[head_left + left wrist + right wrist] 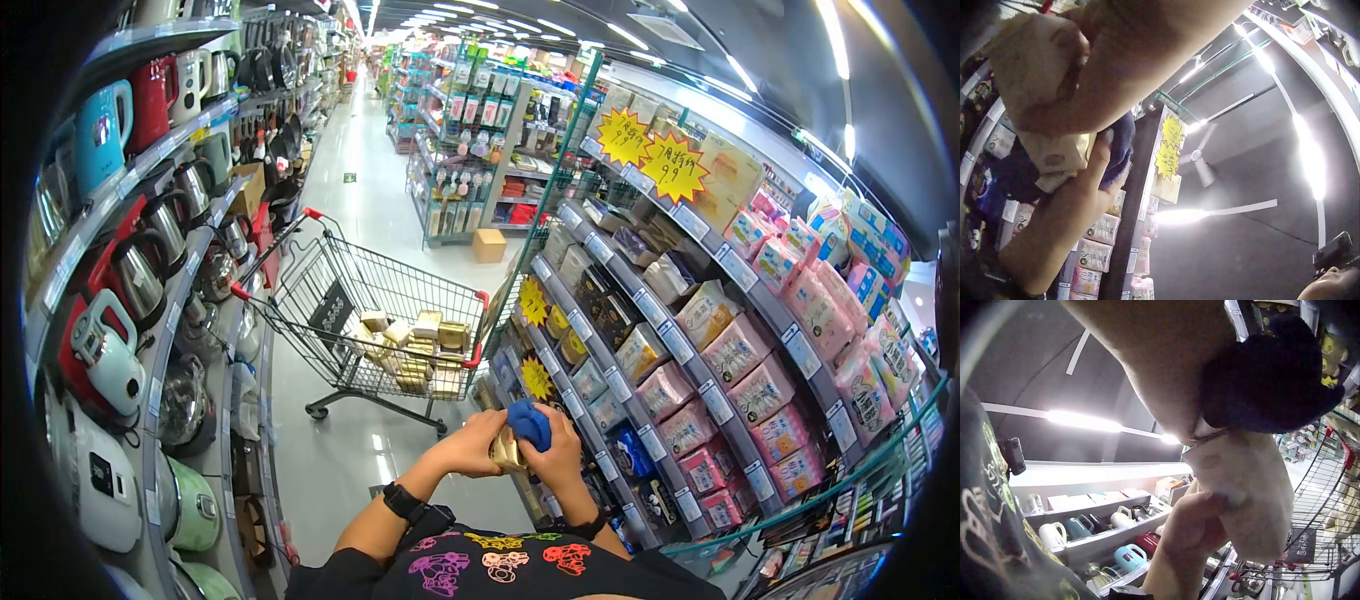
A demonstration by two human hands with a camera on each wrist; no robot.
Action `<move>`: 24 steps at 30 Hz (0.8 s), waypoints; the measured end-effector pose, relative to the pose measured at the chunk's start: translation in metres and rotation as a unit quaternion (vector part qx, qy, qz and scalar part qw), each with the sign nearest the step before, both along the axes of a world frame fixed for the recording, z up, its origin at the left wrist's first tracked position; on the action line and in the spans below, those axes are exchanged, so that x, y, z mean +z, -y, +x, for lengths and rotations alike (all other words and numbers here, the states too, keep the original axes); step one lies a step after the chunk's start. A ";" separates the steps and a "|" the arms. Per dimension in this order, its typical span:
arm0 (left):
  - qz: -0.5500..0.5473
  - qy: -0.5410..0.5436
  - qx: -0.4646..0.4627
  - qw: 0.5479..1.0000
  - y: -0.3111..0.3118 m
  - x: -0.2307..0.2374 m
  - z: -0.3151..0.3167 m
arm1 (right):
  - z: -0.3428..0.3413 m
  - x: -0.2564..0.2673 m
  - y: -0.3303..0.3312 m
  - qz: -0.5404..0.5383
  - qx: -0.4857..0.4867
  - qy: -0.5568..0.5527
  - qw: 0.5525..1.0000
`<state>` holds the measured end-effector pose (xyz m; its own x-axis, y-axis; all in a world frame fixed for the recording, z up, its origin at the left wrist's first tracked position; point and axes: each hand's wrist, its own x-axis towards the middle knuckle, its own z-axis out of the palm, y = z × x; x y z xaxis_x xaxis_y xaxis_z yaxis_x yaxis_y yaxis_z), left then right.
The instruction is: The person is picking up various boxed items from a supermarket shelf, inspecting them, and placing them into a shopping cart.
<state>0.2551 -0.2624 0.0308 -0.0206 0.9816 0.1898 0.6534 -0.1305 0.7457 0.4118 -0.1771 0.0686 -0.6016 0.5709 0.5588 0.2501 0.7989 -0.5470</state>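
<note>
In front of my chest, my left hand [472, 447] grips a gold-and-cream soft pack [508, 453], which looks like packaged tissues. A bunched blue cloth [529, 424] is held in my right hand [556, 458] against the pack's upper side. The right wrist view shows the pack [1241, 494] large and pale, with the left fingers along its side and the dark cloth [1272, 378] above. From the left wrist, the cloth [1124, 147] appears behind the right thumb. Beyond my hands stands a shopping cart [345, 300] with several similar gold packs [415, 350] inside.
Shelves of tissue packs [690, 425] rise close on my right, under yellow price signs [672, 167]. Kettles [105, 135] and rice cookers [190, 505] line the left shelves. A shiny aisle floor [350, 135] runs ahead, and a cardboard box [488, 246] sits beyond the cart.
</note>
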 end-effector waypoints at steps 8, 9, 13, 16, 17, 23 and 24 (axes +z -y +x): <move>0.060 0.068 0.045 0.995 0.000 -0.004 -0.011 | -0.004 0.012 0.017 -0.008 0.041 0.019 0.999; 0.061 0.077 0.038 0.994 0.001 -0.003 -0.011 | -0.004 0.012 0.016 -0.015 0.036 0.017 0.999; 0.067 0.081 -0.001 0.994 -0.001 -0.004 -0.012 | -0.009 0.015 0.011 -0.024 -0.009 0.003 1.000; 0.049 0.100 -0.034 0.993 0.005 -0.005 -0.013 | -0.012 0.015 0.007 -0.021 -0.040 0.006 0.999; 0.066 0.075 -0.028 0.995 0.006 -0.006 -0.014 | -0.013 0.017 0.008 -0.023 -0.043 0.002 0.999; 0.062 0.402 -0.022 0.913 0.013 0.000 -0.029 | -0.012 0.012 0.008 -0.065 0.052 -0.079 0.993; 0.083 0.465 -0.007 0.881 0.009 -0.015 -0.034 | -0.011 0.007 0.007 -0.081 0.063 -0.093 0.990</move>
<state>0.2214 -0.2712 0.0155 -0.2321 0.9430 0.2384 -0.2335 -0.2920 0.9275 0.4013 -0.1840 0.0761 -0.5685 0.5893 0.5740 0.0378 0.7157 -0.6973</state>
